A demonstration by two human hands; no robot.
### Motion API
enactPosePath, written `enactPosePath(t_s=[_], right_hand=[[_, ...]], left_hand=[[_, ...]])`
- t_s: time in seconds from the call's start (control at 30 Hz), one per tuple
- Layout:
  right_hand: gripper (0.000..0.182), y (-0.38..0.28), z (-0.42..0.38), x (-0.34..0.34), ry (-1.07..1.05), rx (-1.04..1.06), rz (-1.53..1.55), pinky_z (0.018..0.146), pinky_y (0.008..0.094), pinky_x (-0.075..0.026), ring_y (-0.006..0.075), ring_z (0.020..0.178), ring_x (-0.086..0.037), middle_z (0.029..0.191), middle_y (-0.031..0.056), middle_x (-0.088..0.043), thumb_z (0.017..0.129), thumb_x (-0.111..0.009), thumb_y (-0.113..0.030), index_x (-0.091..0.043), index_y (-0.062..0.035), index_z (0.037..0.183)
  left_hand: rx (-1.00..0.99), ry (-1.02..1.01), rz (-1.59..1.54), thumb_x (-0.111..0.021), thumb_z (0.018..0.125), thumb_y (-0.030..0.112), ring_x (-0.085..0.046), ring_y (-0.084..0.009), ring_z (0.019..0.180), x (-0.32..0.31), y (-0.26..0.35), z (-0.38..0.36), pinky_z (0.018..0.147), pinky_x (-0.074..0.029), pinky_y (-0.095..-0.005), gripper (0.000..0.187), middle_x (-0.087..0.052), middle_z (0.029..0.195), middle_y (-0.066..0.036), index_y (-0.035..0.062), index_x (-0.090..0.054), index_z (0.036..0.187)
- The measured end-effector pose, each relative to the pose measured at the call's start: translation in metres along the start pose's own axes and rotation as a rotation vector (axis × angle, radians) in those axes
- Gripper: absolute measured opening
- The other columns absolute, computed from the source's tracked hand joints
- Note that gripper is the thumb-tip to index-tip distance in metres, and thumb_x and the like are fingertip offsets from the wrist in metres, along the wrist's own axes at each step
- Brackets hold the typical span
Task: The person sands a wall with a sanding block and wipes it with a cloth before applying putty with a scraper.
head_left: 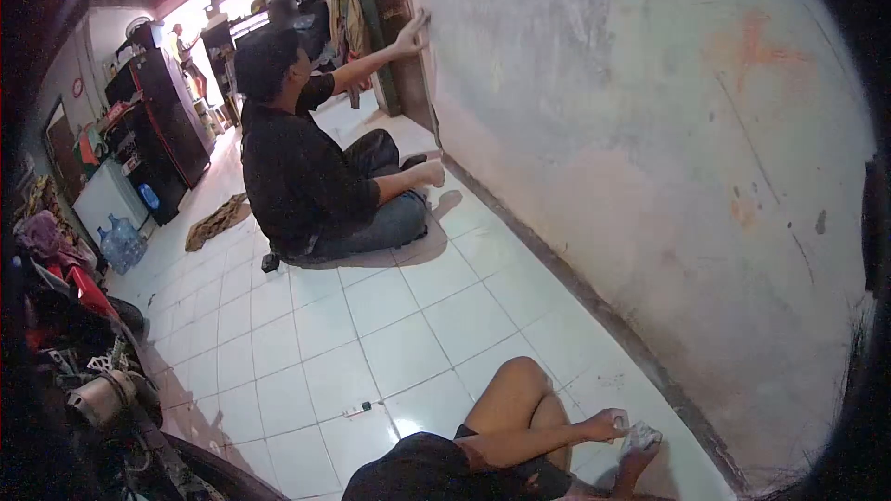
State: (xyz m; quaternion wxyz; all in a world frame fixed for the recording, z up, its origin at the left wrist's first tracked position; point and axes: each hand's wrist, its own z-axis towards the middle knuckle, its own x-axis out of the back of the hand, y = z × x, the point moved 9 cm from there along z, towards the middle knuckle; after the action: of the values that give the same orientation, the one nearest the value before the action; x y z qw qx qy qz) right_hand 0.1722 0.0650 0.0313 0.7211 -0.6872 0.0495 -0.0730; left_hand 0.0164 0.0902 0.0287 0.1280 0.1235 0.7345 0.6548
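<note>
Low in the head view, my left hand point(605, 425) reaches across in front of my bent knee, its fingers curled into a pinch. Beside it my right hand point(640, 460) comes up from the bottom edge, closed around a small whitish crumpled piece point(643, 436). The two hands are close together above the tiled floor point(390, 306), near the foot of the wall. What the left fingertips pinch is too small to make out. The patchy painted wall point(594, 158) rises to the right of both hands.
A co-worker point(306, 167) in dark clothes sits on the floor ahead, one hand point(410, 37) raised to the wall. A small object point(357, 408) lies on the tiles. Water jugs point(121, 243), a brown cloth point(216, 221) and a motorbike point(102, 399) are at left.
</note>
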Motion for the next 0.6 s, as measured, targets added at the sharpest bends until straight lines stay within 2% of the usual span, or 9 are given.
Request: enactPosePath(t_s=[0.07,0.2,0.23,0.3,0.37,0.43,0.5,0.57,0.6], right_hand=[[0.029,0.004,0.002,0.0,0.033,0.015,-0.04,0.084,0.0424,-0.052,0.0269,0.088,-0.058,0.097,0.0117,-0.056,0.085,-0.066,-0.017,-0.048,-0.0087,0.105],[0.027,0.016,0.004,0.017,0.153,0.102,-0.185,0.085,0.041,-0.052,0.0267,0.088,-0.058,0.097,0.0118,-0.056,0.085,-0.065,-0.014,-0.047,-0.0086,0.104],[0.025,0.01,0.002,0.022,0.159,0.07,-0.161,0.084,0.0407,-0.052,0.0267,0.088,-0.058,0.097,0.0117,-0.057,0.085,-0.065,-0.014,-0.049,-0.0083,0.103],[0.023,-0.028,-0.007,0.021,0.179,0.045,-0.122,0.082,0.0403,-0.051,0.0265,0.087,-0.058,0.097,0.0114,-0.059,0.084,-0.065,-0.013,-0.052,-0.0077,0.103],[0.021,-0.063,-0.011,0.02,0.224,0.054,-0.089,0.081,0.0399,-0.05,0.0264,0.086,-0.058,0.097,0.0112,-0.06,0.084,-0.065,-0.013,-0.056,-0.0071,0.102],[0.019,-0.102,-0.005,0.021,0.275,0.079,-0.068,0.079,0.0395,-0.049,0.0262,0.086,-0.059,0.097,0.011,-0.062,0.084,-0.064,-0.013,-0.059,-0.0065,0.101],[0.018,-0.176,0.01,0.013,0.291,0.346,-0.403,0.078,0.0391,-0.048,0.0261,0.085,-0.059,0.097,0.0107,-0.063,0.084,-0.064,-0.012,-0.062,-0.0059,0.1],[0.017,-0.262,0.012,-0.03,0.41,0.933,-1.305,0.077,0.0386,-0.047,0.0259,0.084,-0.059,0.097,0.0105,-0.065,0.083,-0.064,-0.012,-0.066,-0.0053,0.099],[0.018,-0.294,0.013,-0.047,0.498,1.103,-1.472,0.076,0.0384,-0.046,0.0259,0.084,-0.059,0.097,0.0104,-0.066,0.083,-0.064,-0.012,-0.067,-0.005,0.099]], left_hand=[[-0.182,0.095,0.275,-0.067,0.078,0.015,-0.06,-0.0198,0.067,0.005,-0.001,0.007,0.06,-0.048,-0.0379,0.02,-0.06,0.077,-0.013,-0.0001,-0.056,0.085],[-0.134,0.189,0.293,-0.066,0.076,0.017,-0.06,-0.0273,0.074,0.015,0.0,0.0,0.068,-0.047,-0.0411,0.022,-0.061,0.079,-0.015,-0.0002,-0.056,0.084],[-0.113,0.182,0.334,-0.066,0.076,0.018,-0.06,-0.0284,0.073,0.029,0.035,-0.014,0.068,-0.047,-0.041,0.022,-0.061,0.079,-0.016,0.0005,-0.056,0.084],[-0.171,0.189,0.265,-0.066,0.076,0.018,-0.06,-0.0293,0.073,0.019,0.034,-0.013,0.069,-0.048,-0.04,0.02,-0.062,0.079,-0.015,0.0018,-0.058,0.084],[-0.241,0.2,0.095,-0.065,0.077,0.017,-0.061,-0.0256,0.074,0.018,-0.007,0.012,0.07,-0.048,-0.0378,0.018,-0.064,0.079,-0.014,0.0027,-0.06,0.086],[-0.199,0.181,0.1,-0.064,0.077,0.014,-0.061,-0.02,0.074,0.017,0.006,0.009,0.069,-0.049,-0.0352,0.015,-0.065,0.08,-0.011,0.004,-0.062,0.088],[-0.164,0.153,0.091,-0.061,0.077,0.009,-0.06,-0.0163,0.071,0.021,0.028,0.002,0.065,-0.048,-0.0323,0.011,-0.065,0.077,-0.008,0.0052,-0.062,0.087],[-0.151,0.108,0.001,-0.057,0.076,0.004,-0.059,-0.0137,0.066,0.017,0.027,0.004,0.06,-0.048,-0.0293,0.011,-0.064,0.074,-0.006,0.0051,-0.063,0.086],[-0.147,0.091,-0.016,-0.056,0.076,0.003,-0.059,-0.0128,0.064,0.015,0.028,0.004,0.059,-0.047,-0.0281,0.011,-0.063,0.073,-0.005,0.0047,-0.063,0.085]])
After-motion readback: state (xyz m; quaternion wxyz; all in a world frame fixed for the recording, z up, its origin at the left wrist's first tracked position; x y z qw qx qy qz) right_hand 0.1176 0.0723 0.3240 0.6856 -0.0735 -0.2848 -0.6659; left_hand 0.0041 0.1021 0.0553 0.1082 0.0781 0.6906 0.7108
